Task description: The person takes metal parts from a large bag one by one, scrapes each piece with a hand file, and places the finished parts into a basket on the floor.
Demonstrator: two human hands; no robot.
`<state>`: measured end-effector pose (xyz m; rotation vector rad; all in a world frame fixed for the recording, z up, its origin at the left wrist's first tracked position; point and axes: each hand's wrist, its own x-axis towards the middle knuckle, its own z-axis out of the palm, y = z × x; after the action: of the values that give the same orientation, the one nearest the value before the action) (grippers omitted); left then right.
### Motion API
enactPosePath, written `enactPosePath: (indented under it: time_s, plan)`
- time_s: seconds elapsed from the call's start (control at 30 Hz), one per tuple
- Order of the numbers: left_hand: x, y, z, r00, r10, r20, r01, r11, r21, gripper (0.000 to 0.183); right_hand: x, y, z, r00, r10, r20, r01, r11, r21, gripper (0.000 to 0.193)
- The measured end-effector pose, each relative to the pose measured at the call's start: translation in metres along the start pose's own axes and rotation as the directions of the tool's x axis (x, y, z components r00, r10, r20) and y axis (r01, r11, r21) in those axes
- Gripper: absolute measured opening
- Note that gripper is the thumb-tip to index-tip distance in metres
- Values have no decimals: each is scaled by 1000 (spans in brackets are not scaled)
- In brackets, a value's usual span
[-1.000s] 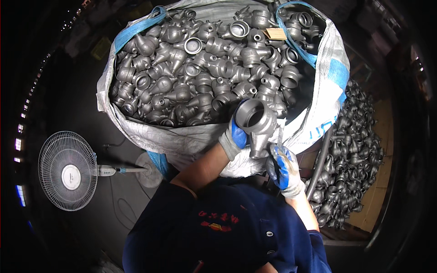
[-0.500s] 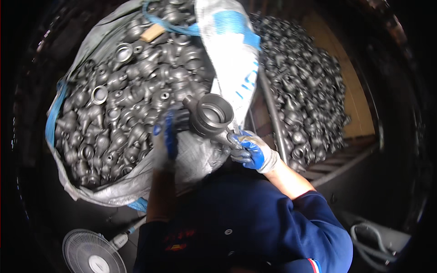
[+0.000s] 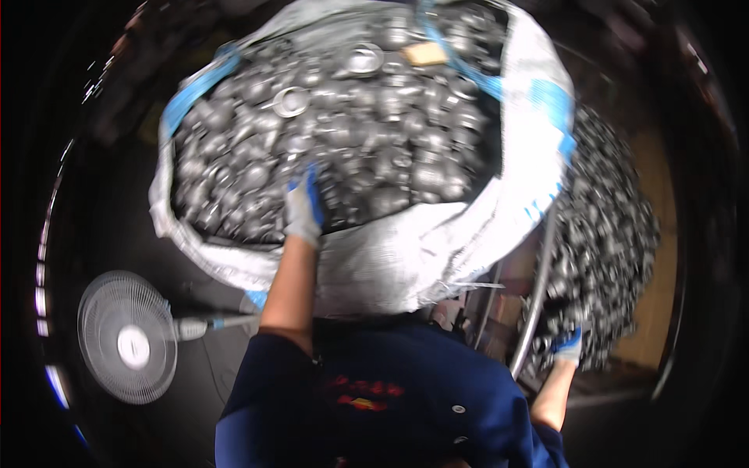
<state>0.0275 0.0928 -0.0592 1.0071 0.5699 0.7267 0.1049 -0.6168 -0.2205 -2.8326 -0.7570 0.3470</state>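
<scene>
Touching (seemingly) rounded metal parts (image 3: 339, 132): left hand (image 3: 305, 204).

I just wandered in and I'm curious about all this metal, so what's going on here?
A person in blue-and-white gloves is working with both hands among grey metal parts. The left hand is at the near side of a big white bag full of metal parts. The right hand is at the near edge of a separate pile to the right. Motion blur hides whether either hand grips a part. A fan stands at left.
</scene>
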Motion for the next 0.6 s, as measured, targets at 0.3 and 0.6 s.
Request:
enactPosePath:
  time_s: [0.3, 0.6]
  plan:
    - [68, -21, -5, 981, -32, -190, 29, 999, -19, 21, 50, -47, -27, 805, 425, 414, -111, -577, 809, 30]
    - [153, -62, 10, 923, 274, -270, -117, 869, 480, 29, 66, -220, -77, 899, 434, 57, -59, -10, 998, 31]
